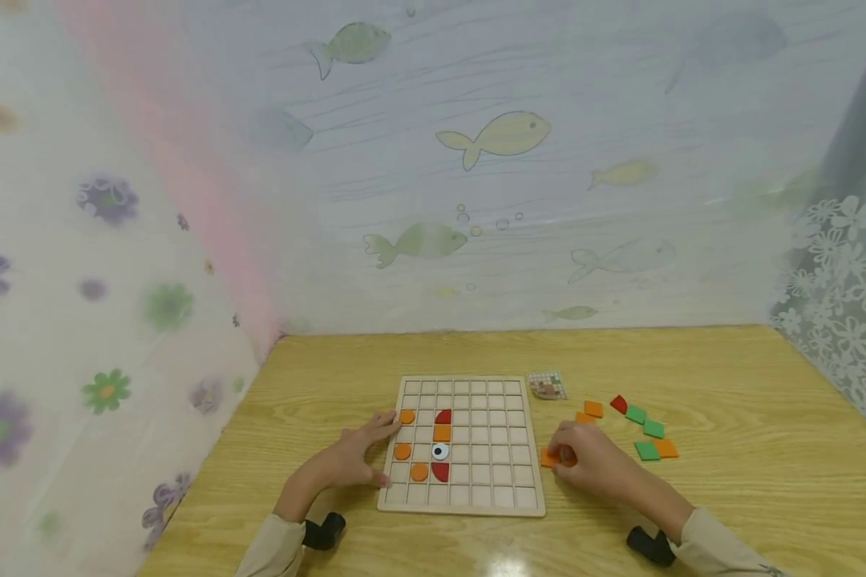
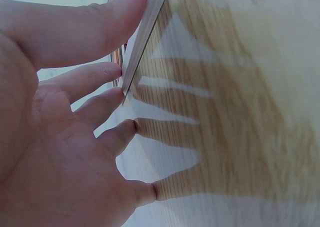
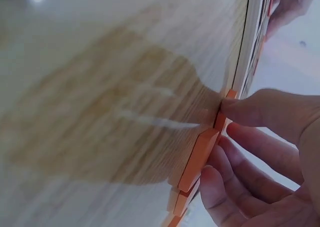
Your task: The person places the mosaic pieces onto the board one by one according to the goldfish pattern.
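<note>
A wooden grid board (image 1: 476, 510) lies on the table, with several orange discs, two red quarter-round pieces, an orange square (image 1: 442, 433) and a white eye disc (image 1: 440, 452) in its cells. At its left edge, my left hand (image 1: 350, 457) spreads its fingers and thumb against the frame. In the left wrist view, the thumb and two fingertips meet the board's rim (image 2: 145, 37). Right of the board, my right hand (image 1: 584, 457) pinches a flat orange tile (image 3: 220, 118) at the table surface between thumb and forefinger. Another orange tile (image 3: 198, 159) lies beside those fingers.
Beyond the right hand lie orange squares (image 1: 593, 409), a red quarter-round piece (image 1: 619, 404), and several green tiles (image 1: 636, 414). A small picture card (image 1: 546, 385) sits by the board's upper right corner. Printed curtains (image 1: 512, 200) hang behind and beside the table.
</note>
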### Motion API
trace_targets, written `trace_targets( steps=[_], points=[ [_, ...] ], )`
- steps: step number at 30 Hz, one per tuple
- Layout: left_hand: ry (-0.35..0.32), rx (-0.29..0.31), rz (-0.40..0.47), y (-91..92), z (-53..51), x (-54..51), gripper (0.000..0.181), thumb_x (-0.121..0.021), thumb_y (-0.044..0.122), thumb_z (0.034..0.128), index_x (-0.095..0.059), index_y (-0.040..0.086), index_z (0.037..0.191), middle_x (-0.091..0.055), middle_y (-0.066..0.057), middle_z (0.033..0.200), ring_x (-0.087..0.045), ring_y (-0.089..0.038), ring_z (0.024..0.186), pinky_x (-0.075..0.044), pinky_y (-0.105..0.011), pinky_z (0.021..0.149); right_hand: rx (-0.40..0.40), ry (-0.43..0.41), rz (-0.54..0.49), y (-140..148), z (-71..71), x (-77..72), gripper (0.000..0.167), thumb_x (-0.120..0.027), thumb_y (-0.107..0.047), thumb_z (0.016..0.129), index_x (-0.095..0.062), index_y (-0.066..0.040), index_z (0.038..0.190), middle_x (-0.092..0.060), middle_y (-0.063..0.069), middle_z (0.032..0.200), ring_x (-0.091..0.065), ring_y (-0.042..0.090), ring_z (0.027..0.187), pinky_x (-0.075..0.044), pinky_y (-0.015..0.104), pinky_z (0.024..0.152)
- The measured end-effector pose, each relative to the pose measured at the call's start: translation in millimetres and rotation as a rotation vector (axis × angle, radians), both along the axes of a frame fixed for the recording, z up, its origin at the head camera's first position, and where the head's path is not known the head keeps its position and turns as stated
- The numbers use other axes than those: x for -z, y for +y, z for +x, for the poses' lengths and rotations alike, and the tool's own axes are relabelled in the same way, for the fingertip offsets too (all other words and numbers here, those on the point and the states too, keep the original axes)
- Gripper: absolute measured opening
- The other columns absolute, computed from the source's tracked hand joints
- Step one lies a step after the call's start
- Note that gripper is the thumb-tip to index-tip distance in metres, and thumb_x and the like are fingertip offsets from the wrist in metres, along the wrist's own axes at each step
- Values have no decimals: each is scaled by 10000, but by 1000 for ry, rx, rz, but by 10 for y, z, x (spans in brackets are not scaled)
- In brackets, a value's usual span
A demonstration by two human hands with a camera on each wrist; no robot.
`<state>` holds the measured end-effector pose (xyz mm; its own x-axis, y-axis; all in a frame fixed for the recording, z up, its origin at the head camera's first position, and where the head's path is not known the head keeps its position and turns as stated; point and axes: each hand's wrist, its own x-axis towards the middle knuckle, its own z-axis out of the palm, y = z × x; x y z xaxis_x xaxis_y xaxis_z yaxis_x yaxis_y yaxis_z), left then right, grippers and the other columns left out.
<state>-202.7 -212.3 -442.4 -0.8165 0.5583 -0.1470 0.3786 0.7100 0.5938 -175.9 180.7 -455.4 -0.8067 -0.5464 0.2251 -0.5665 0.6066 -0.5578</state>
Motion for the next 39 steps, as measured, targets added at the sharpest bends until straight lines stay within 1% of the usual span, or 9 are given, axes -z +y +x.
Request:
trace_targets(
  steps=[7, 17, 24, 31, 39],
  points=[
    [-16, -1, 12, -3, 24, 0, 831, -780, 189, 772, -343, 37, 1462, -181, -165, 1549, -109, -397, 1409, 15, -725, 1006, -14, 0, -27, -29, 2, -10, 161, -712, 55, 716, -696, -42, 844, -561, -27, 767, -440, 40, 615, -418, 207, 524],
    [-16, -7, 18, -13, 22, 10, 842, -787, 199, 765, -344, 36, 1462, -176, -173, 1549, -107, -403, 1407, 38, -729, 996, 9, -29, -19, -14, -6, -44, 175, -663, 60, 708, -697, -41, 847, -556, -27, 784, -472, 71, 629, -432, 209, 528],
    [-17, -20, 20, -12, 25, 19, 833, -787, 165, 760, -351, 31, 1457, -176, -169, 1550, -106, -408, 1406, 47, -731, 992, -37, 35, -40, -47, -37, -57, 167, -679, 48, 716, -702, -52, 847, -561, -33, 782, -461, 49, 617, -428, 201, 522],
    [-2, -13, 19, -13, 15, 35, 824, -783, 165, 762, -357, 29, 1454, -187, -161, 1549, -110, -406, 1405, 40, -733, 993, -47, 12, -65, -139, -26, -96, 160, -694, 50, 733, -713, -55, 852, -567, -36, 781, -476, 39, 628, -443, 195, 527],
    [0, -11, 25, -20, 11, 55, 830, -786, 171, 757, -357, 34, 1455, -190, -157, 1549, -111, -411, 1404, 22, -734, 997, -80, 30, -86, -262, -15, -113, 168, -703, 43, 714, -712, -64, 842, -557, -40, 762, -464, 48, 628, -436, 190, 523]
  ],
)
